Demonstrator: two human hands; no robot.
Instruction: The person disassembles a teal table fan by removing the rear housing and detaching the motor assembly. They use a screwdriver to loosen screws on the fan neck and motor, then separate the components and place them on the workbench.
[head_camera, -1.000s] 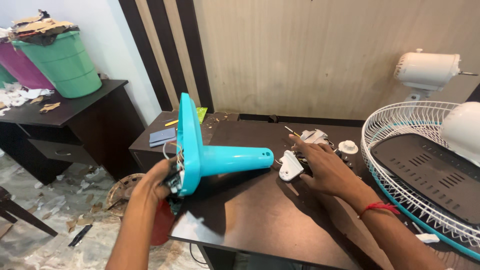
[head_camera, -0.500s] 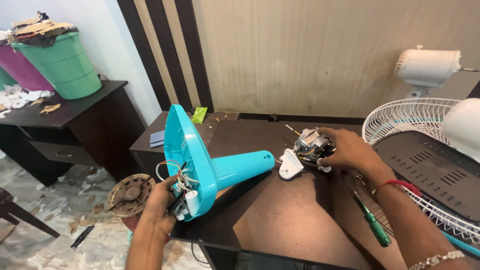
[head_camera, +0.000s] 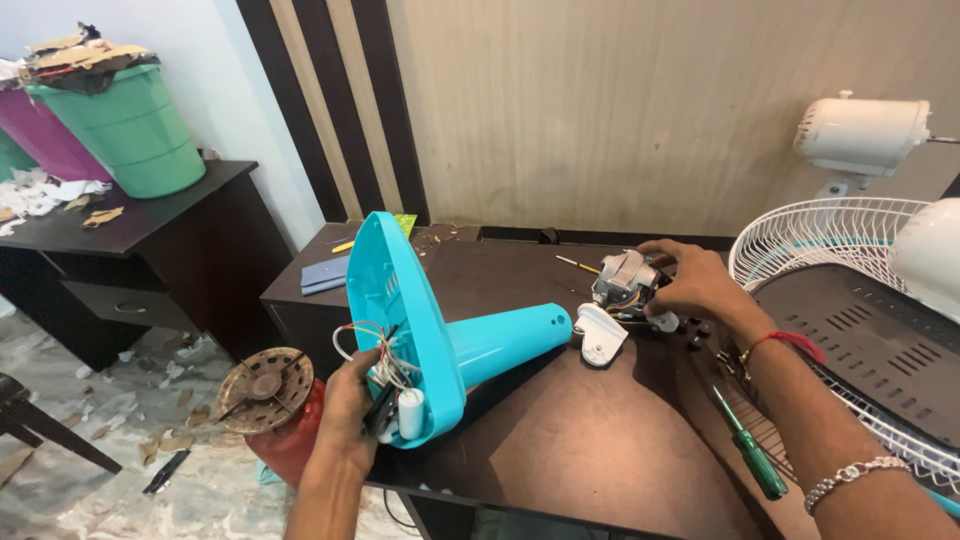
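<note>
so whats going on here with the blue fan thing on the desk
A person has a turquoise fan base lying on its side on a dark desk. The left hand grips its open underside, where loose wires and a small white cylinder show. The right hand rests on a grey fan motor farther back. A green-handled screwdriver lies by the right forearm, and a white wire fan guard sits to the right.

Hands on fan base (head_camera: 430, 345), motor (head_camera: 625, 280)

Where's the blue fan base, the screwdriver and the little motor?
blue fan base (head_camera: 500, 345), head view, on its neck.
screwdriver (head_camera: 757, 468), head view, on its green handle.
motor (head_camera: 622, 280), head view, on its metal body.
</note>
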